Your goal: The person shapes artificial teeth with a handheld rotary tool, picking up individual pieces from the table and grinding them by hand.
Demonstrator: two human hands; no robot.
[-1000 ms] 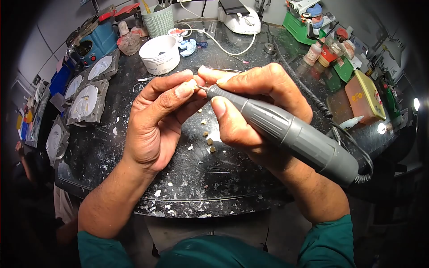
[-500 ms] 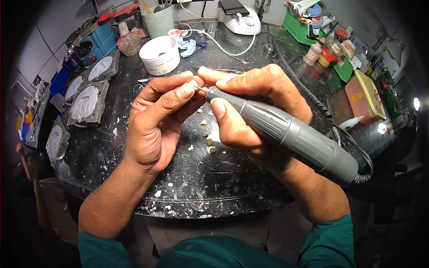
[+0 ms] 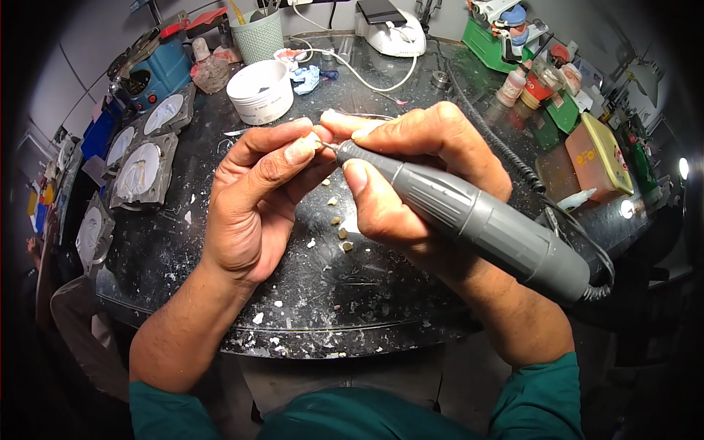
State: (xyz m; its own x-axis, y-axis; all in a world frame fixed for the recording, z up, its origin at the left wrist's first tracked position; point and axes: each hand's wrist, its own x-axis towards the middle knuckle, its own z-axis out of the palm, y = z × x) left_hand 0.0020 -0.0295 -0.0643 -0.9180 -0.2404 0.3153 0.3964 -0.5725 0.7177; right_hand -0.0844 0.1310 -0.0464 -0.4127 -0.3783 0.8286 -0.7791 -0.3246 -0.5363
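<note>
My left hand (image 3: 253, 191) pinches a tiny pale piece (image 3: 315, 141) between thumb and fingertips; the fingers cover most of it. Wrapped around a dark grey rotary handpiece (image 3: 469, 209), my right hand (image 3: 418, 169) points its thin metal bit (image 3: 329, 146) at the piece. The bit's end is at or very near the piece; contact cannot be made out. A coiled cable (image 3: 598, 292) leaves the handpiece's rear. Below the hands, several small yellowish pieces (image 3: 342, 233) lie on the black table (image 3: 308, 293), among white crumbs.
A white tub (image 3: 260, 95), a ribbed cup (image 3: 258, 37) and a white device (image 3: 396, 37) stand behind the hands. Grey plates with white moulds (image 3: 139, 172) lie left. At right are a green bin (image 3: 488, 44) and a yellow-lidded box (image 3: 601, 158). Another person's leg (image 3: 84, 330) is at lower left.
Both hands keep nearly the same pose, with the handpiece still at the piece. The other person at the left edge has shifted, and a leg now shows more. The view has moved slightly.
</note>
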